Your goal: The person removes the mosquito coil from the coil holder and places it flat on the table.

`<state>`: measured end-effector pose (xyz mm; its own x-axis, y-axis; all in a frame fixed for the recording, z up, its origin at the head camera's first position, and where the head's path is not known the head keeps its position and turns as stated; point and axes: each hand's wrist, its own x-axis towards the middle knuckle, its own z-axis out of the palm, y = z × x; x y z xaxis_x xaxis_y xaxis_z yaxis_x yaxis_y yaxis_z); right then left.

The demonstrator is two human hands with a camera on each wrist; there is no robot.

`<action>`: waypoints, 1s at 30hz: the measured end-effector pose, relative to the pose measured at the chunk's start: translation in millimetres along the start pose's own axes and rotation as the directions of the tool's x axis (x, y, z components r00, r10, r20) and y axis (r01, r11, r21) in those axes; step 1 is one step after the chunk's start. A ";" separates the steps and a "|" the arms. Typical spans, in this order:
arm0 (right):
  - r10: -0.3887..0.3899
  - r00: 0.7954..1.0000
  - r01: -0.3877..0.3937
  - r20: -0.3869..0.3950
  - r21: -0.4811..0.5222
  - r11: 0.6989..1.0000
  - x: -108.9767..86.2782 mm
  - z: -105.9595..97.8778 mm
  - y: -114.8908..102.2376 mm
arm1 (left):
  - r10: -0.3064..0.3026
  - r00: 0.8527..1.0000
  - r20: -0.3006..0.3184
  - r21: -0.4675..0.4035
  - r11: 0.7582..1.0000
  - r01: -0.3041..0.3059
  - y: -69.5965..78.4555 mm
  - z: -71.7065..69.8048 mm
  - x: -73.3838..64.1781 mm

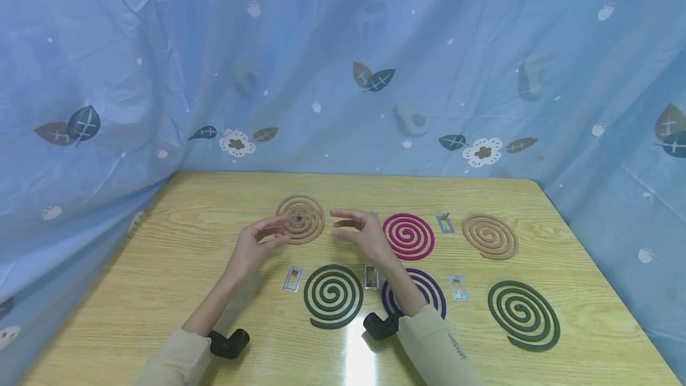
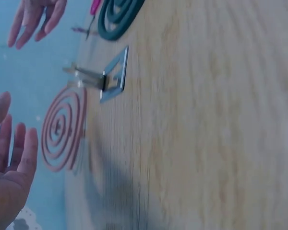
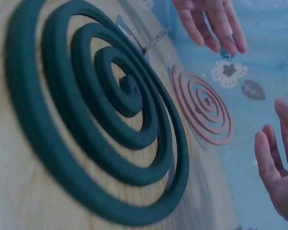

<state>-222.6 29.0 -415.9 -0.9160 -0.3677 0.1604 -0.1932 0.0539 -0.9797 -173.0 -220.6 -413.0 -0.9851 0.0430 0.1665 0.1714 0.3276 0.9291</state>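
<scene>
A light brown mosquito coil (image 1: 315,232) lies at the far left of the group, a grey bit showing at its centre. My left hand (image 1: 258,243) hovers at its near left side, fingers loosely bent and holding nothing. To its right my right hand (image 1: 365,236) is raised with thumb and fingers apart, nothing between them. The right wrist view shows the same brown coil (image 3: 182,91) between the two hands. Nearer me lies a dark green coil (image 1: 307,296), with a metal stand (image 1: 286,286) left of it, its upright tab showing in the left wrist view.
On the right are a magenta coil (image 1: 430,242), a purple coil (image 1: 442,302) partly under my right forearm, another brown coil (image 1: 511,246) and another green coil (image 1: 555,332). Metal stands, such as one by the purple coil (image 1: 465,295), lie among them. A blue curtain (image 1: 321,46) surrounds the wooden table (image 1: 161,290).
</scene>
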 end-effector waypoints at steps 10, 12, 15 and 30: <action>0.088 0.991 -0.084 -0.096 0.049 0.995 21.3 4.8 6.8 | -0.014 1.000 -0.026 0.024 1.000 0.015 -11.7 -13.4 15.2; 0.112 0.991 -0.108 -0.077 0.054 0.993 24.6 5.3 10.2 | -0.020 1.000 -0.022 0.025 0.999 0.020 -13.2 -15.2 17.8; 0.138 0.990 -0.135 -0.033 0.080 0.988 29.2 7.1 18.5 | -0.028 1.000 -0.011 0.027 0.999 0.028 -16.2 -18.0 21.3; 0.221 0.975 -0.219 0.005 0.158 0.963 40.6 12.1 31.2 | -0.084 0.996 0.004 0.077 0.994 0.084 -28.5 -25.6 33.9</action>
<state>-261.6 4.5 -441.5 -0.9342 -0.3516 -0.0604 0.0698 -0.0141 -0.9975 -210.9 -252.7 -425.3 -0.9961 0.0193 0.0864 0.0868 0.4019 0.9116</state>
